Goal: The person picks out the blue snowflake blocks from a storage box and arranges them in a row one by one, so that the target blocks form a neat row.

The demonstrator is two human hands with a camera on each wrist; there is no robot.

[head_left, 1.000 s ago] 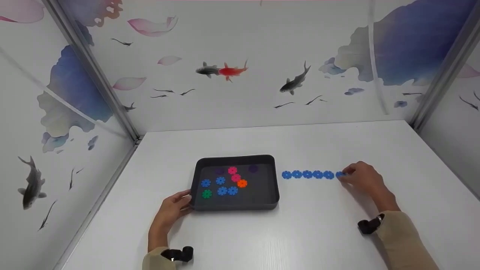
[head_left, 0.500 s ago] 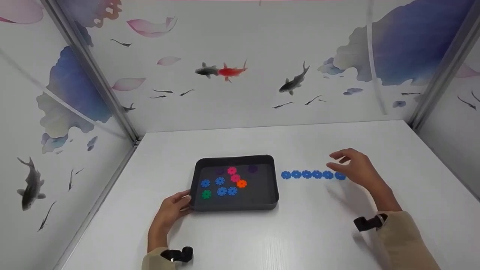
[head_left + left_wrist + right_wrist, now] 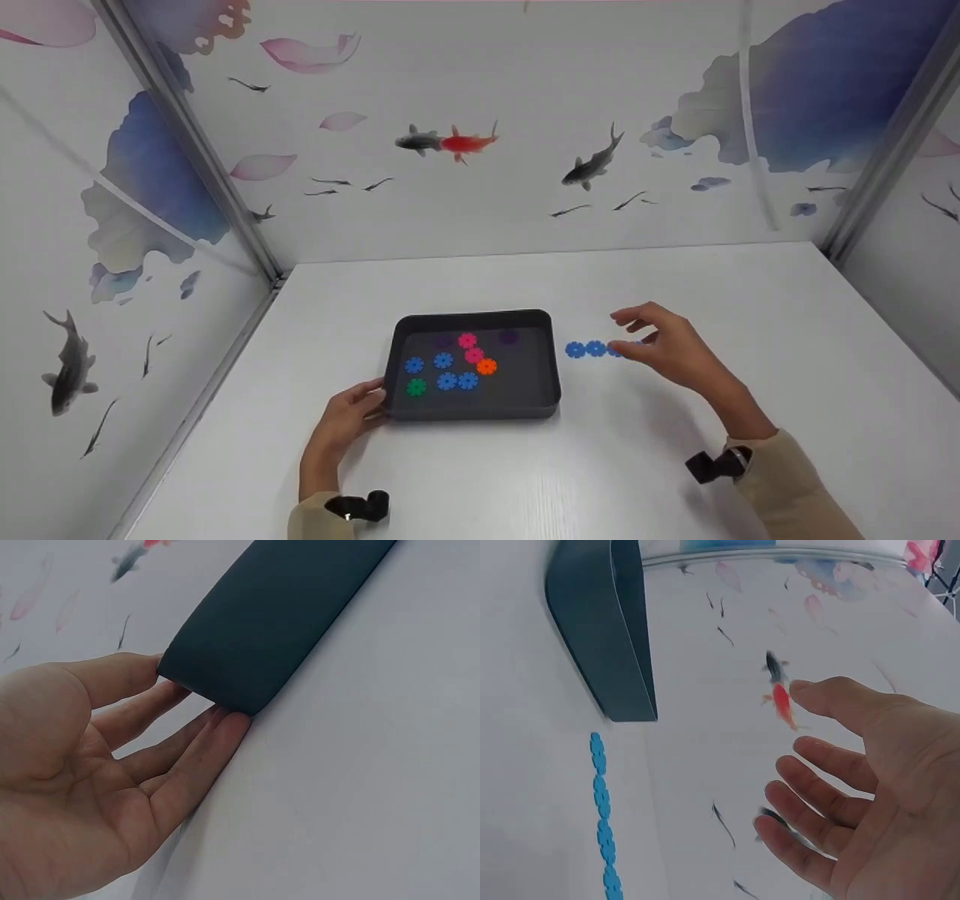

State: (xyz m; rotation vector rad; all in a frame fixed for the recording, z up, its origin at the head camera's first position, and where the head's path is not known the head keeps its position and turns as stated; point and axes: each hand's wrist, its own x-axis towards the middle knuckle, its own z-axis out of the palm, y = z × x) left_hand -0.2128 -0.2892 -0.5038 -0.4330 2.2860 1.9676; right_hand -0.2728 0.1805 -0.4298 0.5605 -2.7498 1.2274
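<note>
The left hand (image 3: 349, 409) has hold of the black tray (image 3: 472, 414) by its near-left corner, thumb at the rim and fingertips down by the base, I'd guess to stop it sliding on the white table (image 3: 480, 480). The right hand (image 3: 667, 345) holds nothing: thumb and forefinger stand wide apart above the row of notched blue discs (image 3: 596, 349), seemingly lifted so as not to knock them. That row starts just beyond the tray's right wall and runs toward the table's right edge; its far end is hidden from me behind the hand. Such a straight spacing looks deliberate, every disc flat. Inside the tray, a green disc (image 3: 415, 388) sits toward the near-left corner, four loose blue discs (image 3: 447, 381) lie about the left half and near the front wall, and two pink discs (image 3: 474, 355) and an orange disc (image 3: 487, 367) trail down from the far wall, where two purple discs (image 3: 508, 337) barely show against the black. Half a second ago the right hand was over the row's right end; now it is nearer the tray, while the left hand and tray contents look unchanged.
</note>
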